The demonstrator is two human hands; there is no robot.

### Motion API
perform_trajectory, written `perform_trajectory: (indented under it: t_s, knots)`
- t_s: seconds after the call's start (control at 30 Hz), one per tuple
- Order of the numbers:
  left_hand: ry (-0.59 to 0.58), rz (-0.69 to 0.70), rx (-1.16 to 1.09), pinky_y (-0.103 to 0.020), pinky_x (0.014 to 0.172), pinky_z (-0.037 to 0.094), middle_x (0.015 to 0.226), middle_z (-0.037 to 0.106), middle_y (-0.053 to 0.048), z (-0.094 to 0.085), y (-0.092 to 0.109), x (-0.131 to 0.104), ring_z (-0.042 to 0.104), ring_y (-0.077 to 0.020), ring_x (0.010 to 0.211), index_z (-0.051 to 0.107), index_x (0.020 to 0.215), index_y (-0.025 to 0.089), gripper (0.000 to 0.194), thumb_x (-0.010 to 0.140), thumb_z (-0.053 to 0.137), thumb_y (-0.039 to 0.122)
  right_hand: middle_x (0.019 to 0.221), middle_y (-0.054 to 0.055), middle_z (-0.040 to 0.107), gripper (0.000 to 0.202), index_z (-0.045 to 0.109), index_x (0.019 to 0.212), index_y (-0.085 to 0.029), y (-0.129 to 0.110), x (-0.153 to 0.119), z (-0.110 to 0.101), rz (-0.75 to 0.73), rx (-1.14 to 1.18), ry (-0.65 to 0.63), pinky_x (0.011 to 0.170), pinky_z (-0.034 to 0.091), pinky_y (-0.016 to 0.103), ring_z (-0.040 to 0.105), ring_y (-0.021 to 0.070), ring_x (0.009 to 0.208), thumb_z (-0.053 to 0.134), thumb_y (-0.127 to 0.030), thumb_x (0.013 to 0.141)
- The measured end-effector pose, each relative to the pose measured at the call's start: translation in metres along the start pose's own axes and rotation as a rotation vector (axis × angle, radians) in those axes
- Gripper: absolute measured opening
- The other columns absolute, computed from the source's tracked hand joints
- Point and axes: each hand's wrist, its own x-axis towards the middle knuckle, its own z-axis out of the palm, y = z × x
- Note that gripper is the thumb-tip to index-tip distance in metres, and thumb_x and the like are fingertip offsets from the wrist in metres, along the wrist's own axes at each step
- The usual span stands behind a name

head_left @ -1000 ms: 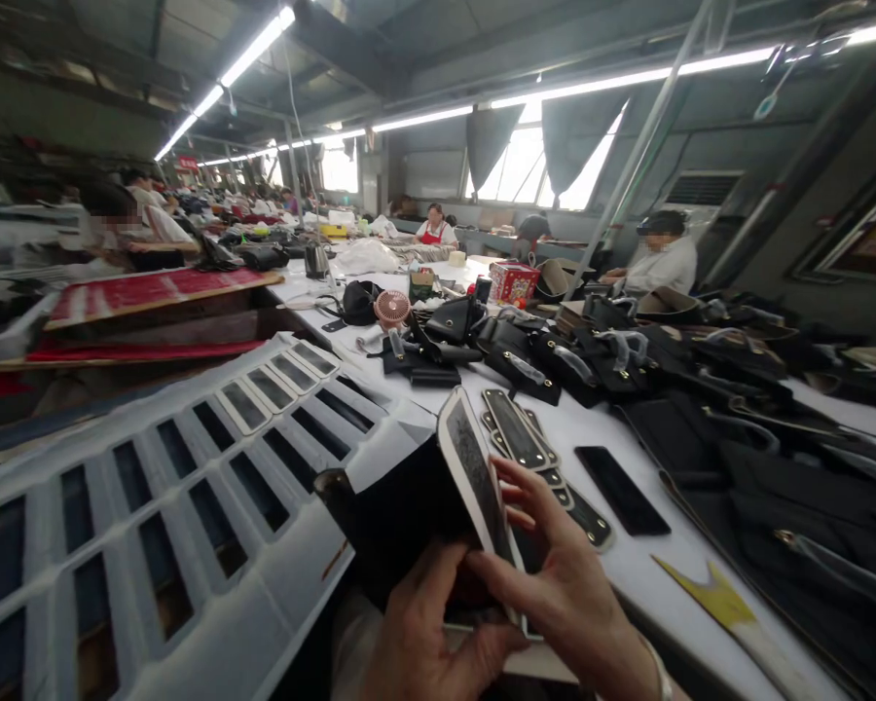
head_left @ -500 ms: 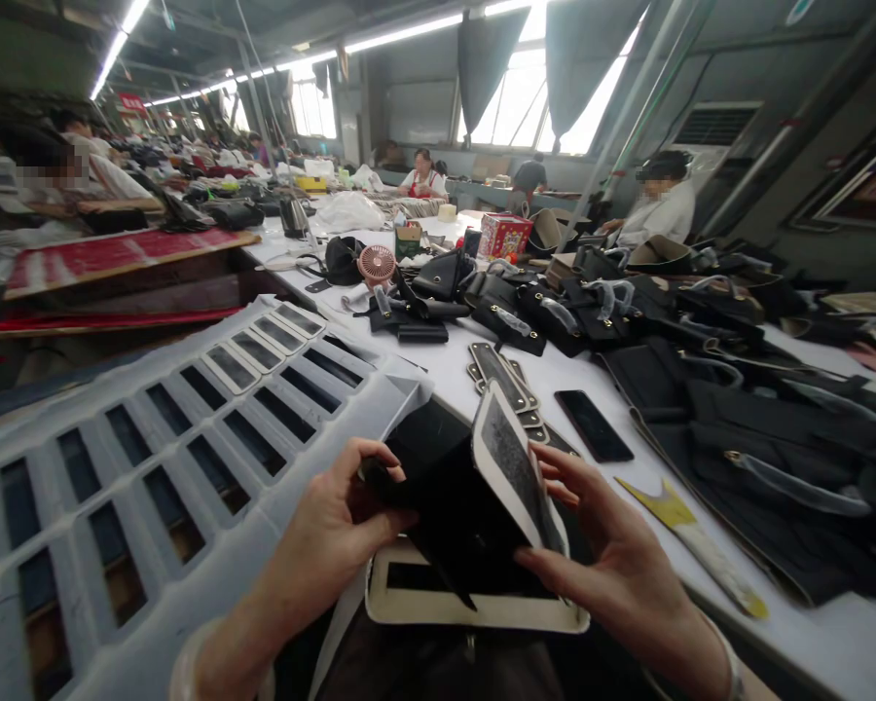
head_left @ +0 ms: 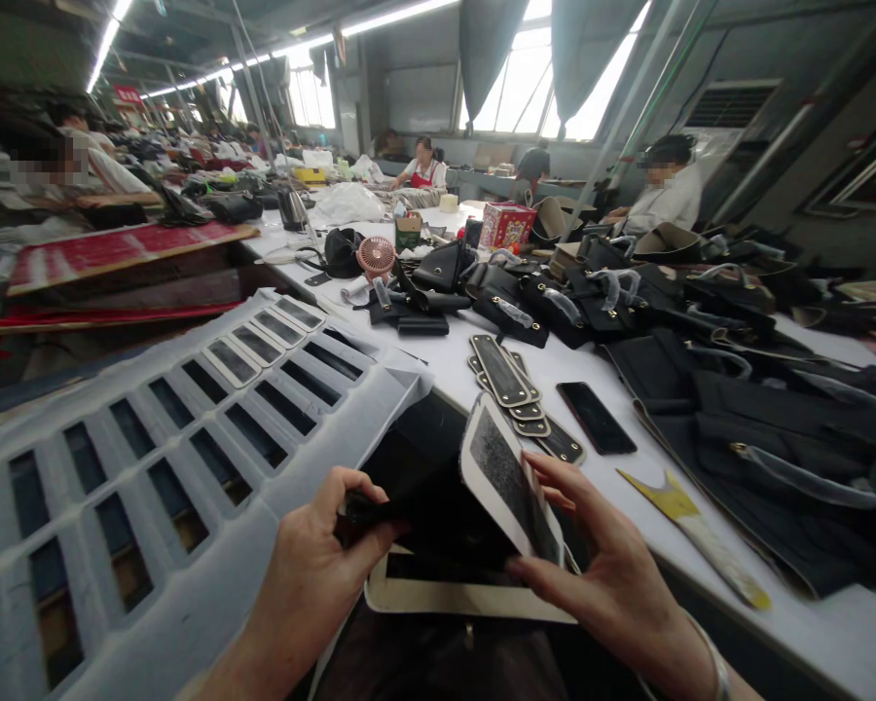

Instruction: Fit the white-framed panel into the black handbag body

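Note:
A black bag piece [head_left: 438,497] hangs between my two hands at the lower middle. My left hand [head_left: 336,545] pinches its dark edge between thumb and fingers. On the right, my right hand [head_left: 591,565] grips a cream-edged panel with a dark textured centre [head_left: 507,467], which stands tilted and joins the black piece. Below them lies a cream-bordered black part [head_left: 467,596] with a small metal fitting at its front. Just beyond my hands, a stack of dark, cream-edged strips with eyelets [head_left: 502,370] rests on the white table [head_left: 438,365].
A pale slotted rack [head_left: 226,516] fills the left, holding several cream-framed pieces. Right of the strips are a phone [head_left: 596,417], a yellow-ended tool [head_left: 693,535] and black bags [head_left: 774,448]. A pink fan [head_left: 377,255] and a red box [head_left: 507,226] stand farther back. Several people sit around.
The cream-edged panel has shifted slightly down and left with my right hand, and my left hand has moved a little left. More of the strip stack shows. Both hands keep their hold.

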Motion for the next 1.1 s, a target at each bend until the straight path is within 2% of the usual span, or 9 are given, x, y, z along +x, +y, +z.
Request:
perform_trajectory:
  t_s: [0.17,0.3,0.53,0.67,0.73,0.8,0.87,0.97,1.1]
  knots:
    - [0.027,0.002,0.017,-0.021,0.055,0.047,0.07,0.068,0.008,0.001,0.001,-0.001,0.065,-0.0137,0.059,0.06,0.083,0.027,0.019,0.074,0.071,0.038,0.129,0.008,0.059,0.07,0.042,0.139,-0.029,0.0,0.001,0.003,0.017,0.022,-0.013,0.099,0.051,0.042,0.061,0.0276,0.113,0.074,-0.025,0.077]
    - [-0.004,-0.05,0.0,-0.022,0.051,0.047,0.063,0.066,0.009,0.0,0.002,-0.003,0.063,-0.0141,0.052,0.058,0.083,0.027,0.021,0.074,0.071,0.041,0.127,0.007,0.06,0.07,0.042,0.138,-0.03,0.001,0.002,0.004,0.016,-0.009,-0.016,0.098,0.051,0.043,0.06,0.0275,0.113,0.075,-0.026,0.076]
    - [-0.021,-0.066,0.038,-0.024,0.05,0.045,0.062,0.067,0.008,0.002,0.001,-0.005,0.062,-0.0156,0.052,0.057,0.085,0.027,0.021,0.075,0.068,0.043,0.127,0.007,0.06,0.07,0.041,0.139,-0.029,0.004,-0.001,0.007,0.029,-0.016,-0.021,0.097,0.052,0.042,0.06,0.0276,0.113,0.075,-0.027,0.077]
    - [-0.068,-0.079,0.049,-0.025,0.053,0.044,0.063,0.065,0.008,0.011,-0.002,-0.003,0.061,-0.016,0.053,0.056,0.086,0.027,0.019,0.077,0.067,0.039,0.13,0.008,0.058,0.067,0.042,0.138,-0.028,0.008,-0.002,0.008,-0.013,-0.091,-0.015,0.098,0.053,0.04,0.06,0.0271,0.115,0.074,-0.029,0.079]
    - [-0.128,-0.086,0.073,-0.027,0.056,0.044,0.064,0.064,0.007,0.017,-0.006,-0.003,0.061,-0.0169,0.056,0.055,0.087,0.026,0.015,0.078,0.066,0.033,0.131,0.008,0.057,0.065,0.041,0.138,-0.027,0.008,-0.002,0.007,-0.067,-0.157,-0.013,0.098,0.053,0.038,0.059,0.0267,0.118,0.071,-0.028,0.08]
    - [-0.192,-0.055,0.109,-0.031,0.064,0.047,0.071,0.064,0.004,0.025,-0.013,-0.004,0.063,-0.0196,0.067,0.056,0.085,0.025,0.013,0.078,0.067,0.027,0.133,0.009,0.056,0.065,0.04,0.14,-0.026,0.009,-0.004,0.005,-0.12,-0.234,-0.038,0.099,0.054,0.037,0.058,0.0268,0.121,0.068,-0.027,0.082]
    - [-0.237,0.014,0.118,-0.037,0.081,0.05,0.094,0.068,-0.003,0.032,-0.021,-0.007,0.064,-0.025,0.091,0.058,0.083,0.024,0.013,0.076,0.069,0.023,0.135,0.01,0.055,0.064,0.04,0.142,-0.025,0.012,-0.007,0.004,-0.167,-0.329,-0.072,0.098,0.054,0.038,0.058,0.0275,0.12,0.066,-0.026,0.083]
    - [-0.286,0.066,0.071,-0.046,0.107,0.039,0.133,0.057,-0.008,0.038,-0.032,-0.013,0.049,-0.0299,0.127,0.063,0.088,0.024,0.011,0.078,0.068,0.022,0.135,0.011,0.056,0.064,0.04,0.144,-0.025,0.017,-0.011,0.002,-0.244,-0.477,-0.107,0.094,0.056,0.042,0.06,0.0305,0.116,0.062,-0.026,0.084]
    - [-0.28,-0.036,-0.004,-0.048,0.112,0.035,0.141,0.051,-0.007,0.035,-0.044,-0.024,0.045,-0.0288,0.133,0.064,0.094,0.026,0.01,0.085,0.061,0.025,0.135,0.014,0.057,0.062,0.042,0.144,-0.023,0.023,-0.014,0.004,-0.366,-0.632,-0.119,0.088,0.056,0.046,0.062,0.034,0.11,0.06,-0.025,0.085]
